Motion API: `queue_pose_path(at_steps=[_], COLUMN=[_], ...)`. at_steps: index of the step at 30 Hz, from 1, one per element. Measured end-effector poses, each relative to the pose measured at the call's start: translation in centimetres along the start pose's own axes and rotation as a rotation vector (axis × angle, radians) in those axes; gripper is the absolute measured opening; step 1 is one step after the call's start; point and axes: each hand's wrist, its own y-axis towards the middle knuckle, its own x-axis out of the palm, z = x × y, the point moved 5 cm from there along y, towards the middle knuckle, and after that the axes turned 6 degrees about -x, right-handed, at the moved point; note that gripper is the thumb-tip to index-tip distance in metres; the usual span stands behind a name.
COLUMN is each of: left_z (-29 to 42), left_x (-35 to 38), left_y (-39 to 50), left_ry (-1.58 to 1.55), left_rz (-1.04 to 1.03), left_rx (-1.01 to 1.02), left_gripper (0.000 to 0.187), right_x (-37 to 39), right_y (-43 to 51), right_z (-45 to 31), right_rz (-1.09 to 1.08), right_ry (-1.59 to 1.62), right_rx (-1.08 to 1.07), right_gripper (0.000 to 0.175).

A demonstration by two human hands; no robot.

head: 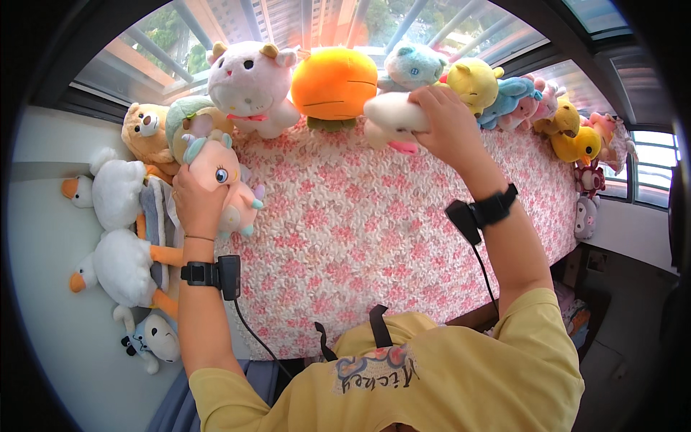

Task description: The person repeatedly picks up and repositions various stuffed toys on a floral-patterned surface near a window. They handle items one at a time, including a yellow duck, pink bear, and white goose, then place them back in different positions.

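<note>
My left hand (197,202) grips a pink plush unicorn (216,167) with teal ears and feet, at the left end of a floral quilted cover (345,232). Its head leans against a green and tan plush toy (197,121). Toward the back, my right hand (445,121) is closed around the upper part of a white plush toy (394,110) with a pink piece below. That toy is tilted, and my palm hides part of it. Directly behind it stand an orange round plush (334,83) and a light blue plush bear (413,67).
A white plush cow (251,86) and a tan bear (146,129) stand at the back left. White plush geese (119,189) line the left wall. A yellow plush bear (472,83) and a yellow duck (577,143) are among several toys curving right. Barred windows (324,24) rise behind.
</note>
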Motion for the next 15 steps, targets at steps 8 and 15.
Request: queue_pose_path(at_steps=[8,15], left_z=[-0.3,0.1], left_x=[0.0,-0.1], left_y=[-0.3,-0.2], left_ry=[-0.007,-0.048], left_rz=[0.053,0.039], left_rx=[0.048,0.086], left_gripper=[0.084,0.082], right_x=[-15.5,-13.0], right_y=[3.4,7.5], right_z=[-2.2,-4.4], right_rz=[0.616,0.671], right_ry=[-0.349,-0.349], right_rx=[-0.426,-0.641], right_gripper=[0.039,0.027])
